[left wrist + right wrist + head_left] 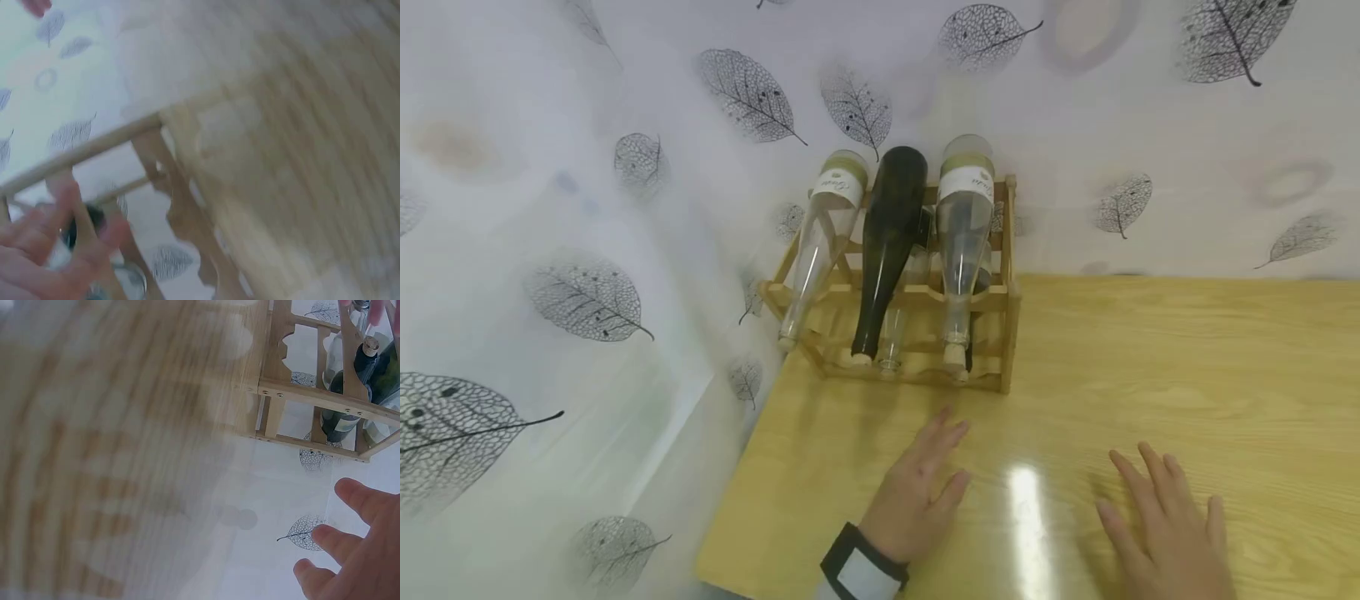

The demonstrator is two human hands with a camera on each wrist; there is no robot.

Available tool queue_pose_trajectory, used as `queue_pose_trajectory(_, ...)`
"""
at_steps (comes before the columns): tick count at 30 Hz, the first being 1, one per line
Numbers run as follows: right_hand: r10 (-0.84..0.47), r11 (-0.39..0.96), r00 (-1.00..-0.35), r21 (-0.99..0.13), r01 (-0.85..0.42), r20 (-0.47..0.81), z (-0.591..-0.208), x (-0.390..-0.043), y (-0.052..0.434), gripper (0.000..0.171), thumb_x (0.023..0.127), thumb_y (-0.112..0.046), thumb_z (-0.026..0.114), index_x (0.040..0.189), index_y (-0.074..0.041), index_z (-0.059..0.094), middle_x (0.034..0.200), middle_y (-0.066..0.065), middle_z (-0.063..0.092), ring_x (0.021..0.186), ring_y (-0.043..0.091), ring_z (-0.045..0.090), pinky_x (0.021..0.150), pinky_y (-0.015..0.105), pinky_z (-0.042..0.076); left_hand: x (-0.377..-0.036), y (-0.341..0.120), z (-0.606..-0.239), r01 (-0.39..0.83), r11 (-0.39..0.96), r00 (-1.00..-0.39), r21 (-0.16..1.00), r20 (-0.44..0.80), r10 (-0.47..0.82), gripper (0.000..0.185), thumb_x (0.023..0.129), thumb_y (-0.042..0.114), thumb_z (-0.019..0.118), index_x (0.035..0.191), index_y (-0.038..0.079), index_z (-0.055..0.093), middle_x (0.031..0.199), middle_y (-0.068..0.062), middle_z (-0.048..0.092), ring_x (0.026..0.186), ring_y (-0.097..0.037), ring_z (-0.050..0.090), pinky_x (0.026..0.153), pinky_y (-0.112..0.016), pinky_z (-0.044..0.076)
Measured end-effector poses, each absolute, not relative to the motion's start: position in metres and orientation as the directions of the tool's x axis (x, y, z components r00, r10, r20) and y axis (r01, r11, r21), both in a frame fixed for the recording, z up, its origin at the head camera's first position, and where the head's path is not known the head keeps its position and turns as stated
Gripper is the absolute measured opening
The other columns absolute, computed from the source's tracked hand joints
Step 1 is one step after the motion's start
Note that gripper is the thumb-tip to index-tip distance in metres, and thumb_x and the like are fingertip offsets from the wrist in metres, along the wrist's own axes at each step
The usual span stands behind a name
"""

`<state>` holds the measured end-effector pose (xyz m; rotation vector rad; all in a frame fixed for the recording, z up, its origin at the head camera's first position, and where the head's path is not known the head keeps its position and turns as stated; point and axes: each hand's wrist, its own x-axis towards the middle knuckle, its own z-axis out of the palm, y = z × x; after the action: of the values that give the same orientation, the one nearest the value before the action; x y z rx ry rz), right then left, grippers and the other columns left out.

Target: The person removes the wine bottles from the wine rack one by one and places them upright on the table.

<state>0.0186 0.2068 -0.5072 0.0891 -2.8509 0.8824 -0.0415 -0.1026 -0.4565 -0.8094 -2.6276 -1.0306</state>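
Already, bottles (892, 212) lie in the rack (1011, 333) just past the left hand (913, 496), which, like the right hand (1172, 533), has spread fingers holding nothing, so little seems left to do.

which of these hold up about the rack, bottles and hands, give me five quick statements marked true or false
1. The rack stands on the table. True.
2. The left hand and right hand are both empty. True.
3. The right hand is nearer the rack than the left hand. False: the left hand is nearer.
4. On the rack's upper level, the dark bottle lies between two clear bottles. True.
5. The dark bottle's neck points away from the hands. False: it points toward their side.
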Motion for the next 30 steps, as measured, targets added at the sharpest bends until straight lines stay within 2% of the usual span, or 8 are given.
queue_pose_trajectory(5,-0.006,0.796,-0.973,-0.589,-0.143,0.229,-0.508,0.015,0.208,0.055,0.107,-0.026,0.052,0.158,-0.009,0.038,0.171,0.027,0.017,0.162,0.047,0.0,0.111,0.083,-0.021,-0.059,-0.136,-0.453,0.494,0.576,-0.777,0.652,0.628,-0.044,0.012,0.096,0.003,0.066,0.105,0.004,0.059,0.095,-0.004,0.066,0.084,-0.01,0.065,0.078,-0.024,0.057)
queue_pose_trajectory(11,0.001,0.751,-0.958,-0.634,-0.188,0.286,-0.512,0.016,0.2,0.052,0.105,-0.019,0.055,0.155,-0.008,0.043,0.172,0.024,0.018,0.16,0.05,0.005,0.113,0.083,-0.019,-0.108,-0.18,-0.428,0.359,0.324,-0.709,0.875,0.482,-0.515,0.057,0.09,0.005,0.077,0.136,0.003,0.043,0.13,-0.012,0.054,0.122,-0.018,0.054,0.11,-0.038,0.045)
queue_pose_trajectory(15,-0.01,0.727,-0.936,-0.64,-0.249,0.352,-0.511,0.013,0.195,0.051,0.104,-0.013,0.055,0.153,-0.007,0.045,0.171,0.025,0.021,0.159,0.052,0.01,0.113,0.084,-0.016,-0.149,-0.199,-0.407,0.356,0.452,-0.675,0.818,0.56,-0.48,0.085,0.087,0.017,0.085,0.158,0.016,0.038,0.167,-0.009,0.032,0.158,-0.023,0.027,0.129,-0.052,0.028)
queue_pose_trajectory(18,-0.008,0.721,-0.922,-0.637,-0.274,0.387,-0.511,0.014,0.195,0.049,0.102,-0.011,0.056,0.15,-0.004,0.048,0.168,0.028,0.025,0.157,0.055,0.014,0.111,0.087,-0.015,-0.169,-0.2,-0.402,0.419,0.532,-0.645,0.735,0.654,-0.395,0.072,0.085,0.017,0.086,0.15,0.017,0.054,0.172,-0.007,0.03,0.164,-0.028,0.011,0.131,-0.057,0.021)
queue_pose_trajectory(21,-0.026,0.729,-0.9,-0.608,-0.316,0.436,-0.512,0.014,0.194,0.047,0.098,-0.007,0.057,0.144,0.0,0.053,0.161,0.035,0.032,0.148,0.06,0.026,0.114,0.083,0.01,-0.178,-0.199,-0.401,0.51,0.523,-0.588,0.683,0.721,-0.367,0.041,0.086,0.01,0.084,0.125,0.009,0.072,0.164,-0.012,0.045,0.159,-0.031,0.031,0.13,-0.051,0.028)
queue_pose_trajectory(23,-0.049,0.738,-0.88,-0.577,-0.35,0.472,-0.513,0.013,0.193,0.049,0.093,-0.004,0.059,0.141,0.001,0.055,0.156,0.037,0.037,0.141,0.059,0.033,0.095,0.066,0.03,-0.18,-0.198,-0.401,0.543,0.514,-0.558,0.664,0.743,-0.37,0.024,0.088,0.007,0.082,0.112,0.006,0.076,0.152,-0.013,0.058,0.15,-0.03,0.047,0.126,-0.045,0.037)
queue_pose_trajectory(25,-0.073,0.74,-0.868,-0.556,-0.377,0.492,-0.513,0.012,0.192,0.053,0.089,-0.003,0.062,0.141,0.001,0.056,0.154,0.038,0.039,0.14,0.054,0.036,0.085,0.058,0.029,-0.179,-0.198,-0.401,0.563,0.504,-0.544,0.655,0.753,-0.371,0.018,0.089,0.004,0.081,0.106,0.004,0.077,0.143,-0.013,0.066,0.138,-0.029,0.06,0.121,-0.039,0.045)
queue_pose_trajectory(30,-0.068,0.713,-0.897,-0.608,-0.35,0.437,-0.507,0.014,0.19,0.06,0.092,-0.006,0.066,0.15,-0.007,0.051,0.164,0.029,0.034,0.158,0.039,0.022,0.116,0.086,0.003,-0.172,-0.197,-0.403,0.603,0.477,-0.535,0.639,0.768,-0.352,0.016,0.086,-0.009,0.078,0.1,-0.003,0.074,0.132,-0.014,0.072,0.129,-0.025,0.068,0.107,-0.032,0.056)
